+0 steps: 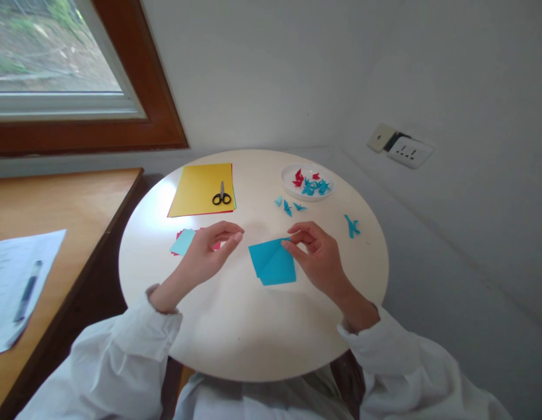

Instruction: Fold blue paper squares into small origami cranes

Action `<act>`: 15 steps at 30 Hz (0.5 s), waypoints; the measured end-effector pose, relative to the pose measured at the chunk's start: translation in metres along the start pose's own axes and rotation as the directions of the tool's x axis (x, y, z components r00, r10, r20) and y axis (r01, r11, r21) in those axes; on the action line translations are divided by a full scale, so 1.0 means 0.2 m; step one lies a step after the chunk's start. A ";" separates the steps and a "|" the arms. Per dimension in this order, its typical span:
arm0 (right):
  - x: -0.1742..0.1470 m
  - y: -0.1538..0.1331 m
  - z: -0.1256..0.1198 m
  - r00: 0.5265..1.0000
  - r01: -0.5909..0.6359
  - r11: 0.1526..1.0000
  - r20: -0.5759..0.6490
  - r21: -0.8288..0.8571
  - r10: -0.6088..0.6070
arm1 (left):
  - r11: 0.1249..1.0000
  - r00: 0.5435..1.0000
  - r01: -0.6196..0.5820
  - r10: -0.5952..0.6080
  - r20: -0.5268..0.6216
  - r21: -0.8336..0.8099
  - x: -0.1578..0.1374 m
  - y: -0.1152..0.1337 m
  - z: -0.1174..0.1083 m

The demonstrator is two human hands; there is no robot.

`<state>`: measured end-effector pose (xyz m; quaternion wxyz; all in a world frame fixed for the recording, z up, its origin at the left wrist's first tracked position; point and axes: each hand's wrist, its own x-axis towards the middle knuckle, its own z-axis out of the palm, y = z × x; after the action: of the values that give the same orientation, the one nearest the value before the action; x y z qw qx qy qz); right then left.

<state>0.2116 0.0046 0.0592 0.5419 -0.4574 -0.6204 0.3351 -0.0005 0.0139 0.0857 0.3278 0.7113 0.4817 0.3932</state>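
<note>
My right hand (317, 256) pinches a blue square of paper (273, 265) by its upper right corner, between thumb and fingers. A faint diagonal crease runs across the sheet, and its lower left edge looks uneven. To the left of the paper, my left hand (212, 248) hovers empty, fingers curved and a small gap between thumb and fingertips. Partly hidden behind that hand lies a small stack of light blue (182, 242) and red paper pieces. Beyond the hands rest several small folded blue paper birds (287, 207).
A white dish (288, 188) holds red and blue paper birds at the back right. Blue paper strips (352, 226) lie at the right. Black-handled scissors (221, 197) sit on yellow sheets (196, 181). On a wooden desk (91, 192) at left are papers and a pen (28, 290).
</note>
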 end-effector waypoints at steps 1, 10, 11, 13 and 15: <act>0.00 0.00 0.01 1.000 -0.001 1.000 0.008 -0.003 0.001 | 1.000 0.999 -0.022 0.023 0.046 -0.012 0.00 0.02 0.02; 0.01 -0.03 0.05 0.969 0.161 0.956 0.222 -0.245 -0.107 | 0.917 0.962 -0.235 0.172 0.212 0.323 -0.01 0.02 0.10; 0.01 -0.04 0.06 0.955 0.212 0.936 0.264 -0.281 -0.137 | 0.902 0.953 -0.270 0.200 0.227 0.337 -0.02 0.02 0.10; 0.02 -0.05 0.07 0.930 0.288 0.903 0.319 -0.318 -0.185 | 0.871 0.940 -0.320 0.243 0.240 0.372 -0.03 0.01 0.09; 0.03 -0.07 0.08 0.918 0.326 0.882 0.338 -0.340 -0.209 | 0.846 0.935 -0.343 0.263 0.239 0.409 -0.03 0.01 0.09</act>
<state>0.1928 0.0056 0.0708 0.3841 -0.4104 -0.8050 0.1898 0.0145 0.0056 0.0779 0.1309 0.8659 0.4092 0.2561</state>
